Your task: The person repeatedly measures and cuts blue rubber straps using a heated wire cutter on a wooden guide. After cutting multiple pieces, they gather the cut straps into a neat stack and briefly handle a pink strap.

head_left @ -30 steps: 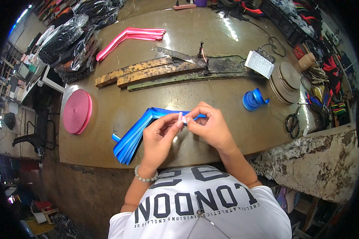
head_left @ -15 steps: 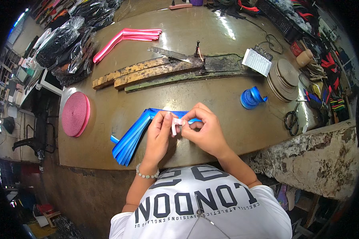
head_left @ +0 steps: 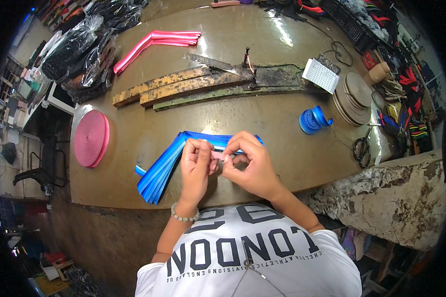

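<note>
A small pale pink strip point(head_left: 217, 155) stretches between my two hands, pinched at each end by fingertips. My left hand point(head_left: 196, 161), with a bead bracelet at its wrist, is closed on the strip's left end. Thumb and forefinger of my right hand point(head_left: 248, 161) grip the other end. Fingers cover much of the strip, so its full shape is hidden. Just beyond and partly behind both hands lies a bent bundle of blue webbing straps point(head_left: 163, 168) on the table. A short blue end sticks out at the bundle's left side.
A pink webbing roll point(head_left: 90, 138) lies on the table point(head_left: 119, 183) at left, a blue webbing coil point(head_left: 313, 121) at right. Scissors point(head_left: 362, 151) and beige rolls point(head_left: 353, 99) sit farther right. Long wooden bars point(head_left: 178, 89) cross the table beyond, with pink straps point(head_left: 153, 42) behind them.
The pink strip was bent with one end hanging down; now it runs nearly straight between my fingers. My left fingers have curled further over it.
</note>
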Demonstrator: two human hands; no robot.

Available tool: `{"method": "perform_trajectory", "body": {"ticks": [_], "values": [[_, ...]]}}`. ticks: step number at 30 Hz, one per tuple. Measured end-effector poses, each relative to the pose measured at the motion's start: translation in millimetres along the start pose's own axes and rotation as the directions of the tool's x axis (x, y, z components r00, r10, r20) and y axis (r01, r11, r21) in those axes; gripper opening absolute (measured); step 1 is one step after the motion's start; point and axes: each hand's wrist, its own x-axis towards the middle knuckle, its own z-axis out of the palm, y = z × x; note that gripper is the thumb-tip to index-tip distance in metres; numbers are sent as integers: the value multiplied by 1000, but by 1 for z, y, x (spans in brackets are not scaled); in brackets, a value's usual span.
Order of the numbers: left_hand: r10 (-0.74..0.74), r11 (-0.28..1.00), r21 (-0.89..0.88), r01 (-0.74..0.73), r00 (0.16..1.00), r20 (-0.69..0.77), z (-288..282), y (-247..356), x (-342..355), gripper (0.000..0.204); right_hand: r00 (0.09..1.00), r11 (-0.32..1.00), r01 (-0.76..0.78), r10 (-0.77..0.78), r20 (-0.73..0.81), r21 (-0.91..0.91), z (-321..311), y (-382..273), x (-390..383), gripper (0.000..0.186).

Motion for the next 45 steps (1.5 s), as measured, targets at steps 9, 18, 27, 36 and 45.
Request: {"method": "perform_trajectory", "body": {"ticks": [9, 18, 27, 36, 45], "values": [[8, 1000, -26, -10, 996, -85, -9, -9, -5, 31, 997, 998, -30, 34, 73, -56, 0, 4, -13, 12], [49, 979, -194, -71, 992, -116, -29, -18, -6, 27, 997, 996, -49, 54, 58, -73, -7, 9, -26, 11], [35, 964, -258, -70, 989, -141, -26, -19, -5, 23, 995, 996, -90, 91, 34, -28, -22, 10, -33, 10], [55, 988, -137, -76, 987, -150, -26, -9, -1, 18, 996, 996, -88, 88, -26, 0, -35, 14, -41, 7], [73, 997, 8, -73, 988, -136, -17, -11, -7, 17, 996, 998, -60, 58, -65, -26, -46, 7, -59, 8]]}}
